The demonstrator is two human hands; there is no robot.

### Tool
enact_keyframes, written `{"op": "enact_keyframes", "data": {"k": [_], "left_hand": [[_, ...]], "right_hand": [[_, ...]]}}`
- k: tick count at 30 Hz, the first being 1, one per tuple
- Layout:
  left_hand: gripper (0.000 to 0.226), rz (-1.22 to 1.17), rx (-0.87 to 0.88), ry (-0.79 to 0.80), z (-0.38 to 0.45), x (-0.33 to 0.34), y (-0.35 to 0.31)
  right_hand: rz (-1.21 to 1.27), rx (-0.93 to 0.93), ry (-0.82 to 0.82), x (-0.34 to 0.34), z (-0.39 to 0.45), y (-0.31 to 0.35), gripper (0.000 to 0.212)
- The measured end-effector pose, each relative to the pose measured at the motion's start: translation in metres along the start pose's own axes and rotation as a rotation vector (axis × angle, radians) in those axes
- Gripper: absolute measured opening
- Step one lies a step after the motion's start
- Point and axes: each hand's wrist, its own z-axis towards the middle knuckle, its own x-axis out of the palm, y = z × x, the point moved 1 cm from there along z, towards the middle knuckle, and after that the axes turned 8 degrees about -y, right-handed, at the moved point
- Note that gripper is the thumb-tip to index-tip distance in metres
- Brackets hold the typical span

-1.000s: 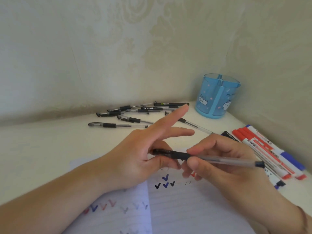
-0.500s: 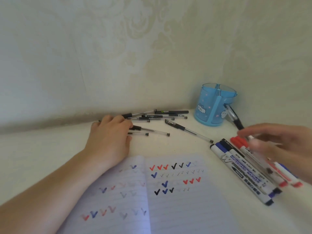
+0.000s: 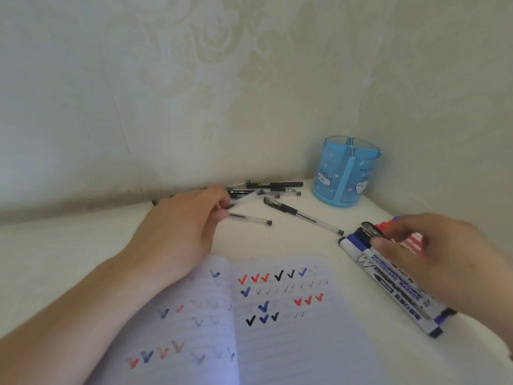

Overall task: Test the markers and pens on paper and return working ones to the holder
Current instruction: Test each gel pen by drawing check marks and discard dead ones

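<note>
An open lined notebook [image 3: 280,343] with red, blue and black tick marks lies in front of me. My left hand [image 3: 186,229] reaches past it into the pile of black gel pens [image 3: 277,188] by the wall, its fingertips pinched on one blurred pen [image 3: 244,194]. My right hand [image 3: 435,254] hovers over the row of whiteboard markers [image 3: 388,276] at the right, fingers curled on a black-capped pen [image 3: 370,228] whose end sticks out to the left. The blue translucent holder [image 3: 347,173] stands in the corner, and no pens show inside it.
Two loose pens lie between the hands, a long pen [image 3: 304,215] and a short pen [image 3: 251,218]. Walls close in behind and on the right. Red markers [image 3: 410,240] peek out under my right hand. The table edge runs at the lower right.
My right hand has dropped from near the holder down onto the markers with its pen. My left hand has closed on a pen in the pile and begun lifting it.
</note>
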Motion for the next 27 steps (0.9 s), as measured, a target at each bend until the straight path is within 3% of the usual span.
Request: {"op": "enact_keyframes", "data": {"k": [3,7,11,15,18,21,23,27], "left_hand": [[0.012,-0.298,0.180,0.128,-0.005,-0.001,-0.017],[0.014,-0.337,0.501,0.204,-0.012,0.002,-0.027],[0.017,-0.414,0.536,0.130,-0.010,0.000,-0.029],[0.023,-0.418,0.457,0.123,-0.010,-0.003,-0.028],[0.027,-0.465,0.454,0.178,-0.014,-0.007,-0.036],[0.023,-0.505,0.538,0.290,-0.022,-0.007,-0.045],[0.018,-0.535,0.539,0.359,-0.024,-0.007,-0.047],[0.022,-0.567,0.499,0.376,-0.025,-0.008,-0.048]], "right_hand": [[0.344,-0.155,-0.048,0.003,-0.018,0.029,0.031],[0.505,-0.331,0.115,0.018,-0.045,0.059,0.054],[0.518,-0.514,-0.068,0.026,-0.054,0.070,0.024],[0.718,-0.416,-0.263,0.020,-0.057,0.068,0.017],[1.017,-0.342,-0.080,0.022,-0.061,0.070,0.021],[0.921,-0.431,0.192,0.030,-0.061,0.072,0.026],[0.755,-0.527,0.231,0.033,-0.058,0.071,0.025],[0.693,-0.598,0.194,0.031,-0.055,0.070,0.020]]}}
